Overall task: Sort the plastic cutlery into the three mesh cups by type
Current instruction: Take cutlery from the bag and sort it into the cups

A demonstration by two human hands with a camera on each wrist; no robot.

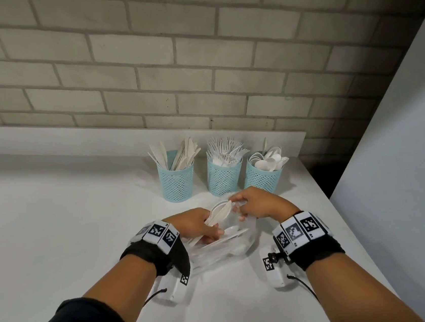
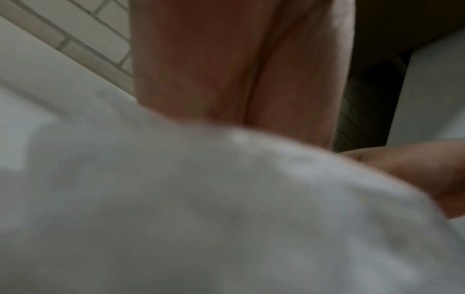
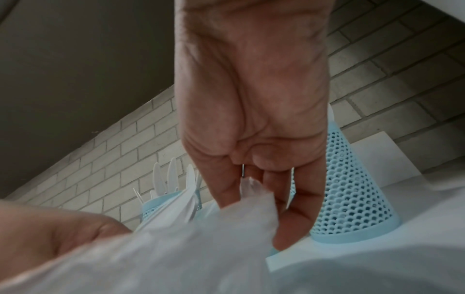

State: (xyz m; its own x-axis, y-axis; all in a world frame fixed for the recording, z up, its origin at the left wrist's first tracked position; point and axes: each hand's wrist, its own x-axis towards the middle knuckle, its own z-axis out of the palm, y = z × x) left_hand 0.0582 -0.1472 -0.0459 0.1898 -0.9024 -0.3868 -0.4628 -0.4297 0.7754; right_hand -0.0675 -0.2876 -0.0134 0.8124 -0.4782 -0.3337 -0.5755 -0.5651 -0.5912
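Three light-blue mesh cups stand near the wall: the left cup holds knives, the middle cup forks, the right cup spoons. In front of them lies a clear plastic bag with white cutlery inside. My left hand reaches into the bag's mouth and grips a bundle of white spoons. My right hand pinches the bag's upper edge; in the right wrist view its fingers curl round the thin plastic. The left wrist view is blurred, filled by my palm and the bag.
The white counter ends at a brick wall behind the cups and at an edge on the right, beside a white panel. The spoon cup stands just past my right fingers.
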